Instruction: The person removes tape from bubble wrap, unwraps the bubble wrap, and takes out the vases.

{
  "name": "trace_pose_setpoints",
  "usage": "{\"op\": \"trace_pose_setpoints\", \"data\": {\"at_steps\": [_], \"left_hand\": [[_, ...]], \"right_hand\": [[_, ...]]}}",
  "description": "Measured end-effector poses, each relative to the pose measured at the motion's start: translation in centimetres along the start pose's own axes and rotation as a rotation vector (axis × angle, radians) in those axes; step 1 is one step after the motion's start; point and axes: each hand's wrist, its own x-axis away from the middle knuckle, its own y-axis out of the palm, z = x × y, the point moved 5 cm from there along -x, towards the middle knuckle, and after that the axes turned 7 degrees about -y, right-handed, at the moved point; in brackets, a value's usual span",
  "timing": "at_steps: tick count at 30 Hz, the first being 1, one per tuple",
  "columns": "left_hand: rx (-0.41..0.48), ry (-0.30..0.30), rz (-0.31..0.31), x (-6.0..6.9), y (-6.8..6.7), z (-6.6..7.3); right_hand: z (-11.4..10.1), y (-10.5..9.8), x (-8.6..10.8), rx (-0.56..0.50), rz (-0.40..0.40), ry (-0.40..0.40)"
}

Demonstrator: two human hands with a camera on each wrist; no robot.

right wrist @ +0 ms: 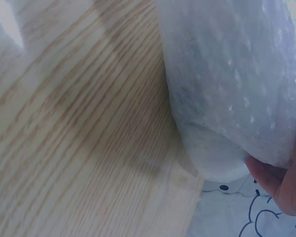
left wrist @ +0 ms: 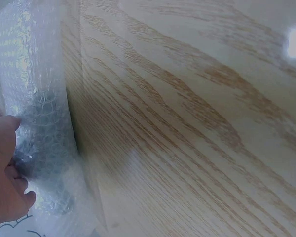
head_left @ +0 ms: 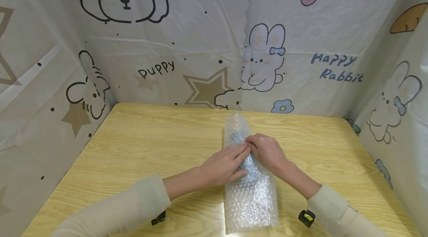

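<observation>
A sheet of bubble wrap (head_left: 252, 205) lies lengthwise on the table, folded around a bluish-grey object (head_left: 238, 137) whose kind the layers of wrap blur. Across the roll's upper half rests my left hand (head_left: 222, 164), fingers fairly straight on top and thumb lower down. From the right side, my right hand (head_left: 268, 151) pinches the edge of the wrap with curled fingers, its tips close to the left fingertips. In the right wrist view the thumb (right wrist: 266, 177) sits at the wrap's loose edge. The left wrist view shows the dark form (left wrist: 44, 128) through the bubbles.
The wood-grain table (head_left: 153, 136) extends to both sides of the roll. A printed cloth (head_left: 200, 36) with cartoon animals hangs behind it and along both sides. Dark straps with small devices (head_left: 307, 217) show below the sleeves.
</observation>
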Motion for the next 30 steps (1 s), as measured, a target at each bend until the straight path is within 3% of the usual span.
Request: {"op": "trace_pose_setpoints", "data": {"at_steps": [8, 14, 30], "left_hand": [[-0.006, -0.014, -0.028, 0.0, -0.1, 0.1], [-0.033, -0.029, -0.031, 0.2, -0.1, 0.1], [-0.017, -0.029, -0.013, 0.3, -0.3, 0.0]], "right_hand": [[0.2, 0.0, -0.2, 0.008, 0.027, 0.016], [1.6, -0.5, -0.1, 0.046, 0.069, 0.030], [4.9, -1.3, 2.1, 0.031, 0.066, 0.149]]}}
